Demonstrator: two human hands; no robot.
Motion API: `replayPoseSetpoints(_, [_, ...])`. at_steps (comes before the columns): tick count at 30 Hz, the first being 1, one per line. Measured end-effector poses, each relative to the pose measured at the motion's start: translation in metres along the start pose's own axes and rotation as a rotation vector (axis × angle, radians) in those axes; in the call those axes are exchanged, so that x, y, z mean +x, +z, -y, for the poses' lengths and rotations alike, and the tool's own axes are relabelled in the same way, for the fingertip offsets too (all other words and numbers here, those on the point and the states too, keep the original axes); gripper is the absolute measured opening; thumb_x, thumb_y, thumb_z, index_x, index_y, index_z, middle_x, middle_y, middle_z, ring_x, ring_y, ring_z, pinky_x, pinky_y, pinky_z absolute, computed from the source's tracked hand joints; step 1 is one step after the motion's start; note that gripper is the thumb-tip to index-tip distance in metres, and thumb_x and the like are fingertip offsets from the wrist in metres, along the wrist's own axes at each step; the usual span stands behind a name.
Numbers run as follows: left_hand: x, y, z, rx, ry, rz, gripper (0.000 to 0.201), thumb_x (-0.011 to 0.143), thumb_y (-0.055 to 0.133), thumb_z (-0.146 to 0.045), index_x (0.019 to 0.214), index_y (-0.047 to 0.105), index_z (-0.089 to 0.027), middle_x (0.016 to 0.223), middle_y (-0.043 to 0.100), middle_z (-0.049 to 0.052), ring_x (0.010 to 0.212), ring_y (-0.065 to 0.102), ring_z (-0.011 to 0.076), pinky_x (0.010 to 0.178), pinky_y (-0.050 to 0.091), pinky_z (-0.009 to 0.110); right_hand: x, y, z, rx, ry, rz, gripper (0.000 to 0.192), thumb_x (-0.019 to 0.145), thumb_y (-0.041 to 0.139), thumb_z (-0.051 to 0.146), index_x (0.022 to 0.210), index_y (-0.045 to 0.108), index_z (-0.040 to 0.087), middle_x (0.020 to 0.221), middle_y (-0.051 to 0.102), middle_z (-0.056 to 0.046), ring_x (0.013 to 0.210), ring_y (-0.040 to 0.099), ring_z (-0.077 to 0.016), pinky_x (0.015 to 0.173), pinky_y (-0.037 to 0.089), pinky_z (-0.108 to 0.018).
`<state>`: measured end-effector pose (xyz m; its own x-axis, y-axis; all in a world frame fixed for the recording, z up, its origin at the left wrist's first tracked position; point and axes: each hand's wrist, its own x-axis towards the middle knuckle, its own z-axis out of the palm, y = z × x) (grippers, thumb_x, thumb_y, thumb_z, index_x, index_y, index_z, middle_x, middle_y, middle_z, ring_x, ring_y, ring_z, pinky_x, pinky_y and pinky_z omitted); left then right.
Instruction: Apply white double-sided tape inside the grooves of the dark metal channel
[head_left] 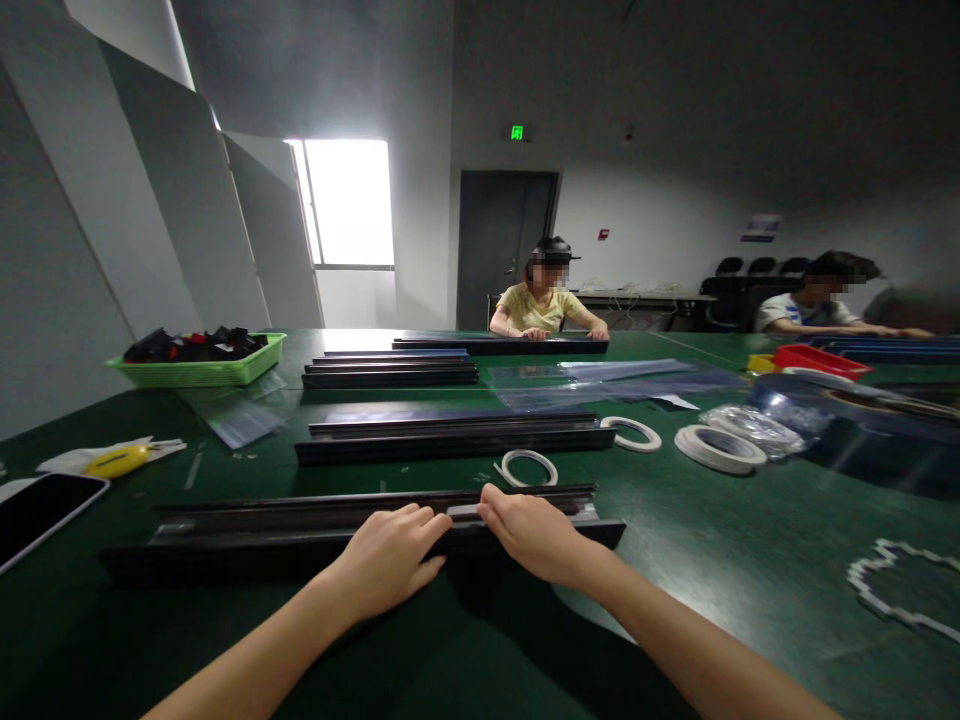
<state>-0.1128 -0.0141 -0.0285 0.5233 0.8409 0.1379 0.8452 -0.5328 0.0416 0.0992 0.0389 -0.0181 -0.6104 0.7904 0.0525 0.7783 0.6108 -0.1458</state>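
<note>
A long black channel-shaped profile (pixel 247 545) lies across the green table right in front of me. My left hand (pixel 390 560) wraps over its near wall, fingers on top and thumb on the front side. Just to the right, my right hand (pixel 532 535) is closed at the same wall, its fingertips at a short white strip (pixel 463 511). The strip shows between the two hands, along the inside of the profile; its ends are hidden by my fingers. A white tape roll (pixel 529 467) lies behind the profile.
Behind lie another black profile (pixel 450 440), stacked profiles (pixel 390 374) and clear plastic sheets (pixel 600 385). A green basket (pixel 195 372), yellow cutter (pixel 118 461) and phone (pixel 46 515) are left. Tape rolls (pixel 720 449) and a jagged white strip (pixel 892 590) are right. Two people sit beyond.
</note>
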Motion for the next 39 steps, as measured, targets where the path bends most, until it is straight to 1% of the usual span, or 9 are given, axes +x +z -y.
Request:
replayPoseSetpoints(4, [0.0003,-0.0003,0.0001,0.002,0.0,0.013,0.027,0.087,0.045,-0.034,0.113,0.049,-0.025,0.1,0.063,0.005,0.095,0.058,0.0224,0.076,0.047,0.033,0.0002,-0.0025,0.0013,0.029,0.024,0.025,0.034,0.097,0.022,0.037,0.103,0.05,0.019,0.086,0.067,-0.008,0.079,0.063,-0.0203,0.064,0.033,-0.026])
replayPoseSetpoints(9, [0.0001,-0.0008,0.0008,-0.003,-0.006,0.02,0.027,0.087,0.046,-0.034,0.112,0.048,-0.025,0.099,0.064,0.004,0.094,0.059,0.0221,0.076,0.047,0.032,-0.001,-0.0067,0.0018,0.135,0.065,0.06,0.03,0.095,0.029,0.031,0.107,0.053,0.019,0.094,0.067,-0.009,0.085,0.061,-0.0192,0.068,0.034,-0.025])
replayPoseSetpoints(12, [-0.0002,-0.0006,0.001,-0.003,-0.009,0.024,0.027,0.087,0.045,-0.035,0.112,0.049,-0.025,0.099,0.064,0.005,0.094,0.059,0.022,0.076,0.046,0.032,-0.0014,-0.0061,0.0003,0.155,0.053,0.055,0.029,0.095,0.029,0.03,0.105,0.053,0.018,0.092,0.067,-0.009,0.083,0.061,-0.0187,0.067,0.034,-0.025])
replayPoseSetpoints(16, [-0.0003,-0.0004,0.0012,0.0,-0.007,0.023,0.027,0.087,0.045,-0.034,0.111,0.049,-0.025,0.1,0.064,0.005,0.095,0.059,0.0221,0.077,0.047,0.032,-0.0003,-0.0028,-0.002,0.109,0.031,0.039,0.028,0.096,0.027,0.032,0.101,0.051,0.018,0.086,0.066,-0.008,0.078,0.061,-0.0187,0.064,0.033,-0.025])
replayPoseSetpoints(21, [-0.0001,-0.0005,0.0015,-0.003,-0.013,0.024,0.026,0.087,0.045,-0.034,0.111,0.049,-0.024,0.1,0.064,0.005,0.095,0.059,0.0212,0.078,0.046,0.03,0.001,-0.0009,-0.0013,0.032,0.033,0.043,0.033,0.097,0.022,0.038,0.1,0.048,0.017,0.084,0.066,-0.009,0.077,0.063,-0.0204,0.062,0.033,-0.026])
replayPoseSetpoints(29, [0.0004,-0.0001,0.0011,0.004,-0.011,0.026,0.024,0.087,0.046,-0.034,0.108,0.05,-0.024,0.099,0.064,0.005,0.092,0.06,0.0221,0.075,0.047,0.032,0.0019,-0.0004,-0.0039,0.06,0.035,0.021,0.04,0.095,0.021,0.048,0.099,0.049,0.018,0.085,0.066,-0.008,0.074,0.062,-0.0205,0.058,0.032,-0.025])
replayPoseSetpoints(33, [0.0007,-0.0015,0.0011,-0.001,-0.026,0.041,0.023,0.086,0.048,-0.033,0.107,0.05,-0.024,0.098,0.064,0.005,0.093,0.06,0.0214,0.076,0.047,0.031,0.003,0.0017,-0.0043,0.033,0.043,0.013,0.036,0.095,0.024,0.044,0.098,0.05,0.019,0.083,0.066,-0.007,0.074,0.062,-0.021,0.058,0.031,-0.026])
replayPoseSetpoints(39, [0.0001,-0.0026,0.0023,-0.005,-0.028,0.044,0.022,0.087,0.046,-0.034,0.107,0.051,-0.025,0.098,0.064,0.004,0.092,0.059,0.0211,0.075,0.046,0.03,0.0016,-0.001,-0.0011,0.048,0.038,0.028,0.033,0.096,0.025,0.038,0.097,0.052,0.019,0.084,0.066,-0.007,0.075,0.061,-0.0186,0.06,0.032,-0.025])
